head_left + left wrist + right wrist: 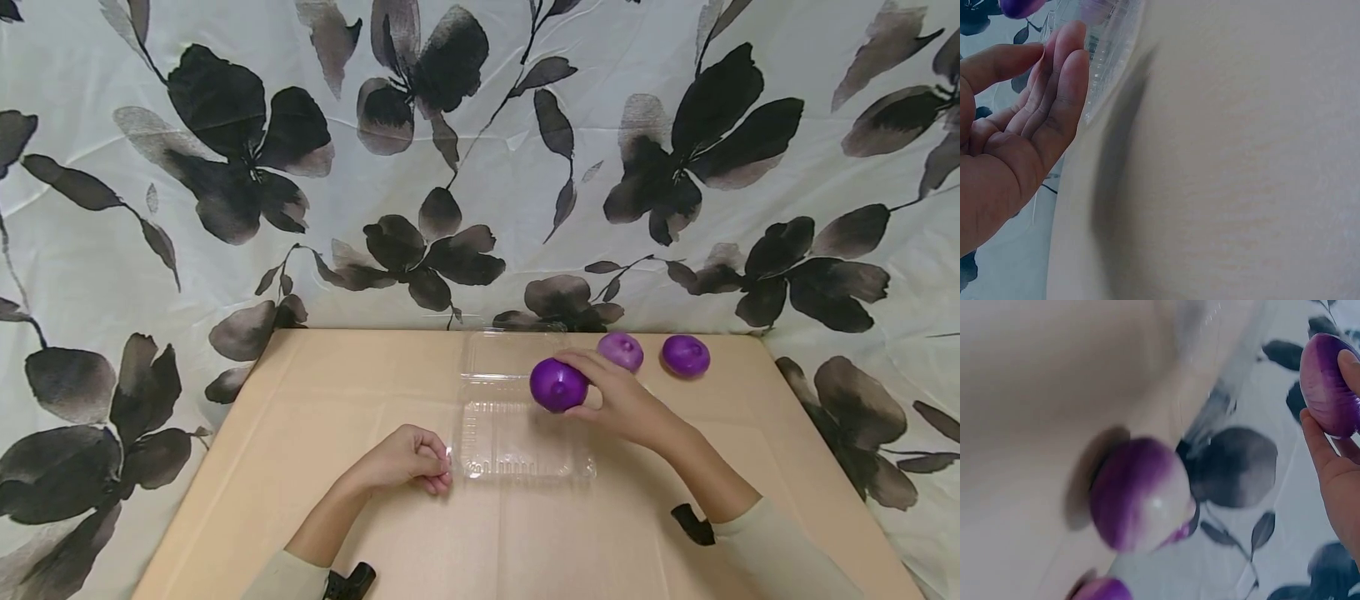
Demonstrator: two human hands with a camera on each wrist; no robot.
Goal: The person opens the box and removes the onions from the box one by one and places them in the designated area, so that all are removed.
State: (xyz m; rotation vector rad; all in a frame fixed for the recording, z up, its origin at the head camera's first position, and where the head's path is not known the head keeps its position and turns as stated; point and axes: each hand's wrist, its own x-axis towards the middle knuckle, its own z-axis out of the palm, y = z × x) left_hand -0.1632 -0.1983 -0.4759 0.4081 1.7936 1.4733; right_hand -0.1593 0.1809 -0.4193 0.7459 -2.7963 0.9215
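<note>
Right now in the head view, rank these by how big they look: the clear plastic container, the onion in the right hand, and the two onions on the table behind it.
1. Clear plastic container, clearly largest.
2. Held onion in the right hand; it is nearer the camera, so this is unsure.
3. Pale onion and dark onion look alike.

A makeshift staged tabletop, likely indoors at home. A flower-printed sheet (480,167) hangs behind a cardboard-covered table (315,417) as backdrop.
</note>
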